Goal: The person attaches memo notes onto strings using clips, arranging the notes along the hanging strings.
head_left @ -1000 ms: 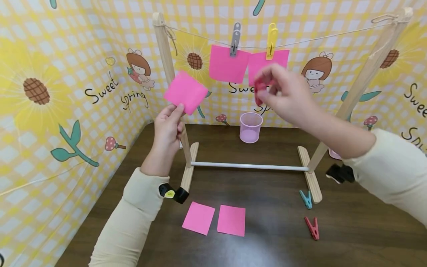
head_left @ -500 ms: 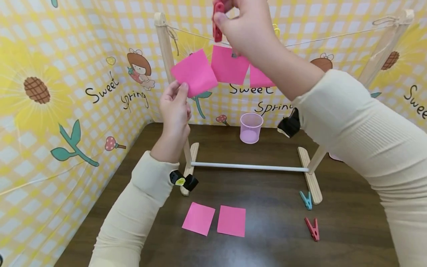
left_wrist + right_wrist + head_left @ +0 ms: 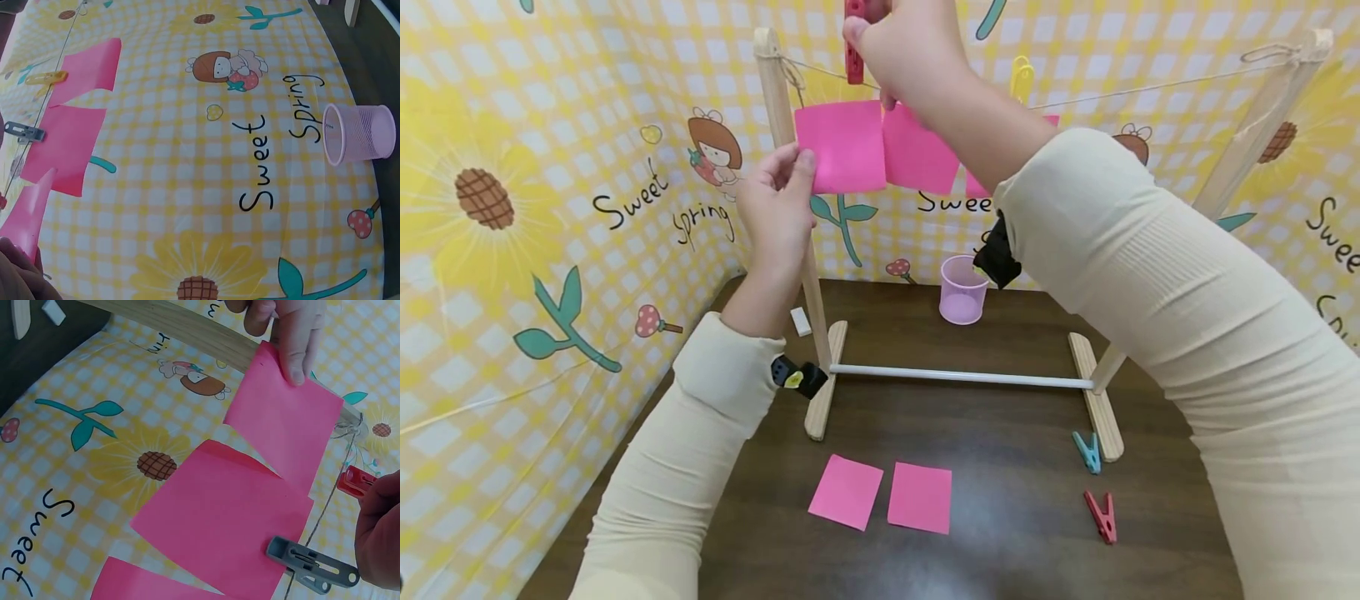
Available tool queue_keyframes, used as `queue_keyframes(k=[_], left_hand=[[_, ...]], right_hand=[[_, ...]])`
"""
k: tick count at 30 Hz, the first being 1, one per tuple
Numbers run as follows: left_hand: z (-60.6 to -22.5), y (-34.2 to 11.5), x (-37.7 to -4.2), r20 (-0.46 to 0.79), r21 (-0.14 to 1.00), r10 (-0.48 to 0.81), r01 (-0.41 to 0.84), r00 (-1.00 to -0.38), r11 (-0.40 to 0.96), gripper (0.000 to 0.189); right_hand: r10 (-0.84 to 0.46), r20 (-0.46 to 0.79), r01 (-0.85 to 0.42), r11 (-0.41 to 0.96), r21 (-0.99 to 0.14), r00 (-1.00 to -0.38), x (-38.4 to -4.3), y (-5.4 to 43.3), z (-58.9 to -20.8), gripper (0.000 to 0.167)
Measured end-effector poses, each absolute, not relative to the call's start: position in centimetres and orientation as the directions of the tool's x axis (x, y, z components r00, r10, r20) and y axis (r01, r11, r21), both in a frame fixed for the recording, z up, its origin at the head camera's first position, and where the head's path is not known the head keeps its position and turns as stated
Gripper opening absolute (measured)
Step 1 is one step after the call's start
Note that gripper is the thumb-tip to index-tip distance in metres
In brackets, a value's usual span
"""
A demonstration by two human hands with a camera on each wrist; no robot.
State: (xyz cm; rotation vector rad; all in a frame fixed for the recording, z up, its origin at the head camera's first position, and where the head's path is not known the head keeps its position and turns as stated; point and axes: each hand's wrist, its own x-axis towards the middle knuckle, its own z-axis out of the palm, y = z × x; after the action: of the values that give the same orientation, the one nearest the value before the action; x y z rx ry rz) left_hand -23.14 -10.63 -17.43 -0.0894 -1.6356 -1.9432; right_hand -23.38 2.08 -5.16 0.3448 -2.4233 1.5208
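My left hand (image 3: 778, 204) pinches a square pink paper note (image 3: 842, 150) by its left edge, just under the string (image 3: 1120, 92). Above that note, my right hand (image 3: 917, 50) grips a red clothespin (image 3: 854, 50), its tip pointing down and apart from the paper. Beside it hangs a second pink note (image 3: 225, 512), clipped to the string by a grey clothespin (image 3: 312, 559); in the head view the right hand hides that clip. A yellow clothespin (image 3: 47, 77) holds a third pink note (image 3: 90, 70), partly behind the right forearm in the head view.
The string spans a wooden frame (image 3: 1262, 125) with a white crossbar (image 3: 962, 377). Two pink notes (image 3: 846, 492) lie on the dark table. A teal clothespin (image 3: 1087, 452) and another red clothespin (image 3: 1102, 517) lie at right. Behind the crossbar stands a lilac mesh cup (image 3: 963, 292).
The left hand has raised its note to the string and turned it from tilted to nearly level. The right hand has carried the red clothespin up and left, over the note.
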Motion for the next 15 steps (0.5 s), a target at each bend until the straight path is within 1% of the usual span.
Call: queue_keyframes(k=[4, 10, 15], left_hand=[[-16.9, -10.7, -23.1, 0.446, 0.869, -0.362, 0.493, -0.818, -0.043, 0.020], [-16.4, -10.7, -22.9, 0.433, 0.880, -0.348, 0.473, -0.832, -0.035, 0.020], [-16.3, -10.8, -23.0, 0.435, 0.880, -0.343, 0.474, -0.832, -0.035, 0.021]], right_hand=[[-0.071, 0.342, -0.337, 0.436, -0.834, -0.937, -23.9, 1.9, -5.4, 0.027], [-0.100, 0.331, -0.343, 0.401, -0.849, -0.938, -24.0, 1.7, -5.9, 0.015], [-0.124, 0.323, -0.345, 0.385, -0.856, -0.938, -24.1, 1.7, -6.3, 0.016]])
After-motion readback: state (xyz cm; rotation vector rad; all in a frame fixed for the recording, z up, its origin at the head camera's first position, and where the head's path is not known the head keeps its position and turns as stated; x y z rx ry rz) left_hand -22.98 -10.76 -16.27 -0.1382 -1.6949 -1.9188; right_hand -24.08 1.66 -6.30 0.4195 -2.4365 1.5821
